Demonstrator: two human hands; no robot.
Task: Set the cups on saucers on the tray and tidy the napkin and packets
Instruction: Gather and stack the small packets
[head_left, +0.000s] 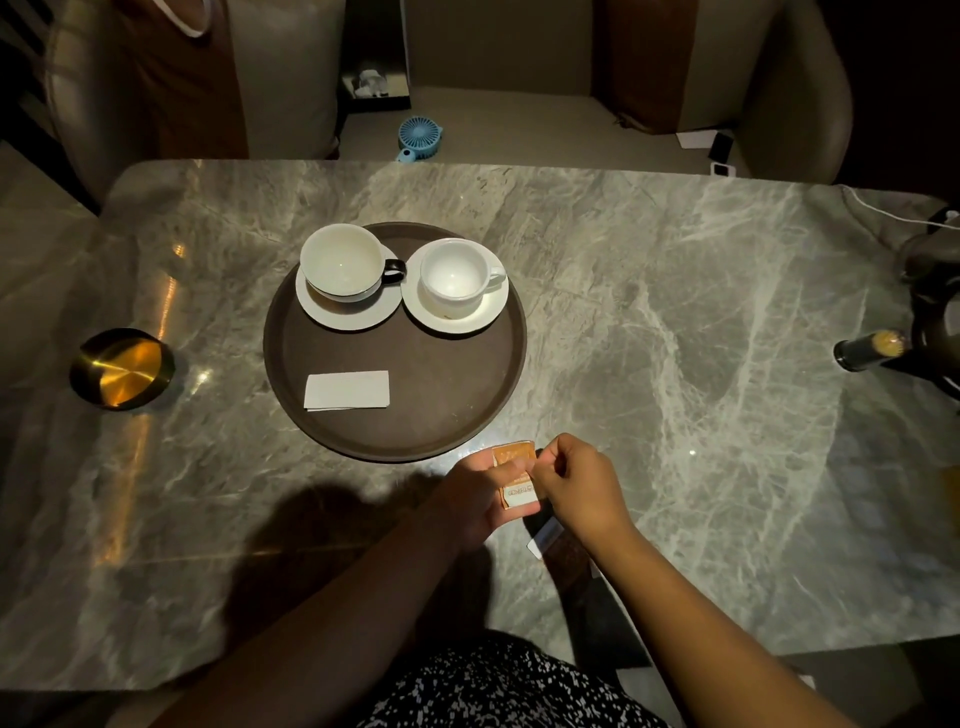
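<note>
Both left hand (474, 500) and right hand (577, 480) hold packets (514, 454) | print blurred; illegible

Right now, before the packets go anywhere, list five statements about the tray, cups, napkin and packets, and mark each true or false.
1. The black-handled cup sits on the left saucer and the white cup on the right saucer, both on the tray. True.
2. The napkin lies on the table outside the tray. False: it lies folded on the tray.
3. The left hand holds the packets. True.
4. The gold bowl stands on the tray. False: it stands on the table, left of the tray.
5. The packets rest on the tray. False: they are held just short of its near rim.
</note>
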